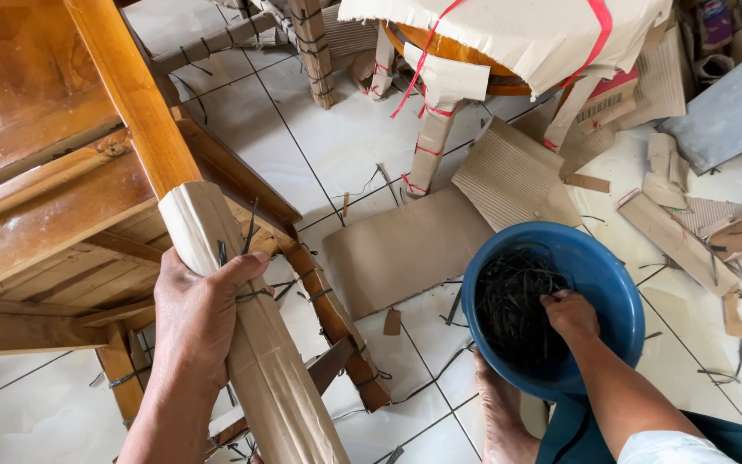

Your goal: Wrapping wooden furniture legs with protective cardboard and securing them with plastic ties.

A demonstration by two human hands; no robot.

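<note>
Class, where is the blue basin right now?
The blue basin sits on the tiled floor at lower right, beside flat cardboard, with the right hand reaching inside.

The left hand (pixel 195 322) grips a wooden furniture leg (pixel 135 94) where brown cardboard wrapping (pixel 251 344) covers it, thumb across a dark tie; the right hand (pixel 570 314) dips into a blue plastic basin (pixel 611 283) full of black strips (pixel 513 305), fingers curled among them; a bare foot (pixel 500 412) rests just beside the basin; cardboard scraps (pixel 680 241) and a flat sheet (pixel 405 249) litter the white tiled floor (pixel 345 137); a wrapped stool (pixel 508 43) with red ties stands beyond.
</note>
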